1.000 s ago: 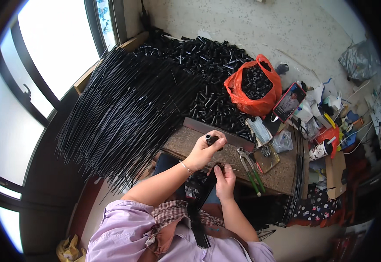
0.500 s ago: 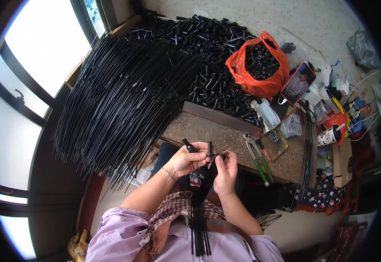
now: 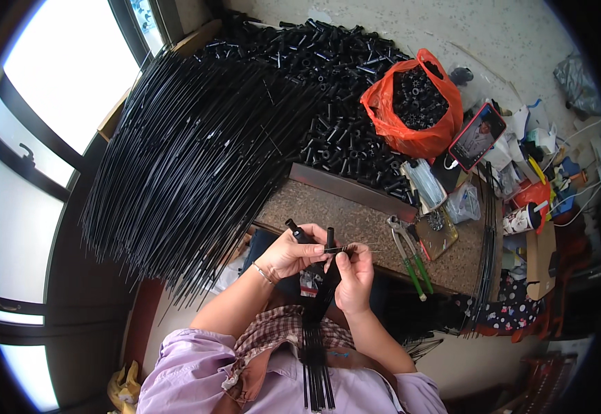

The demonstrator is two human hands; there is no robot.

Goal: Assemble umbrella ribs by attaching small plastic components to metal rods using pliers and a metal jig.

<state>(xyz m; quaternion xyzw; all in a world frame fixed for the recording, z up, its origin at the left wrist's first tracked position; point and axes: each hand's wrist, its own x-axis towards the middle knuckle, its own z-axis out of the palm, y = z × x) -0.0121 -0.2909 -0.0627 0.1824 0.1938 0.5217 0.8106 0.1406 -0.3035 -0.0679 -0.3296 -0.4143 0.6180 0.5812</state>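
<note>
My left hand is closed round a black tubular piece that sticks out past the fingers. Between thumb and fingertips it also steadies a shorter upright black tube. Close beside it, my right hand pinches a cluster of thin dark wires, whose fine ends poke out to the right. A bundle of black rods runs down from between the hands over my lap. The hands hide where the wires, tube and rods meet.
A mass of long black rods fans over the left side. Loose black tubes lie behind a metal strip. An orange bag of black parts, a propped phone and green-handled pincers stand or lie to the right.
The whole view has shifted slightly. Both hands keep nearly the same grip and place, with only small finger movements at the wires.
</note>
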